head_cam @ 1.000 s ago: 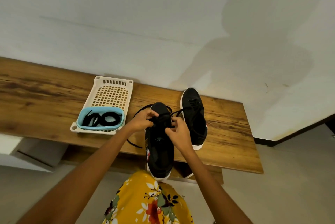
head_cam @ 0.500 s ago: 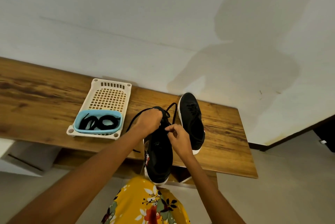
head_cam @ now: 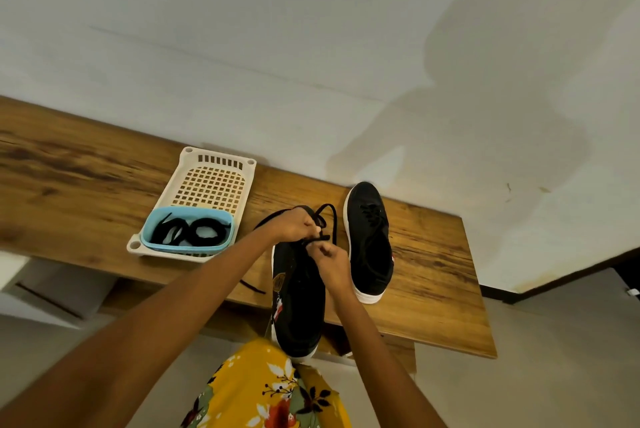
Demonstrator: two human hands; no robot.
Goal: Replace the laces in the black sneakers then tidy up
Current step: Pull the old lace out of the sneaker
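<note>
Two black sneakers stand on a wooden table (head_cam: 436, 265). The near sneaker (head_cam: 298, 303) overhangs the front edge, its heel toward me. A black lace (head_cam: 330, 219) runs through its front eyelets and loops up beyond the toe, with one end trailing off to the left. My left hand (head_cam: 294, 225) covers the toe and grips the lace. My right hand (head_cam: 330, 263) pinches the lace just above the tongue. The second sneaker (head_cam: 369, 240) lies to the right, laced, untouched.
A cream plastic basket (head_cam: 214, 181) sits left of the shoes. A light blue tray (head_cam: 152, 232) in its near end holds coiled black laces (head_cam: 190, 232). A white wall runs behind the table. My yellow floral clothing (head_cam: 266, 389) is below.
My left hand has slid forward over the toe of the near sneaker, and the lace loop now stands up beyond it. My right hand stays pinched at the eyelets.
</note>
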